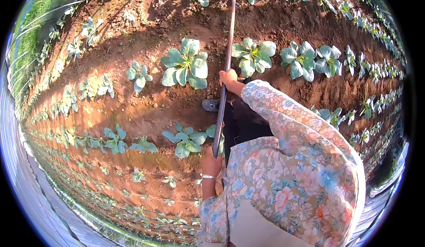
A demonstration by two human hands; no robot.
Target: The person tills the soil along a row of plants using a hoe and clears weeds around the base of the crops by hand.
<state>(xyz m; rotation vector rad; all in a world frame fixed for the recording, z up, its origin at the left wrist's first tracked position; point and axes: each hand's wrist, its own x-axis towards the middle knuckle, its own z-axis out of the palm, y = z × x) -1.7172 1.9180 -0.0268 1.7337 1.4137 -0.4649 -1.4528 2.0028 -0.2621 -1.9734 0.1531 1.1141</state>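
My right hand [229,79] is closed around the middle of a long-handled tool [230,34]. At the handle's near, dark end, my left hand [211,159] is wrapped round it, with a white band on the wrist. The handle runs up to the top edge, where its far end meets the soil between small plants; the tool's head is hard to make out. Large leafy plants stand on both sides of the handle, one [186,64] to the left and another [254,57] to the right.
Rows of leafy plants cross the brown soil [164,110]. A shoe [210,105] rests on the soil beside the handle, close to a low plant [185,140]. Grass and thin hoops [27,48] line the left edge. Pale sheeting [17,158] lies at the lower left.
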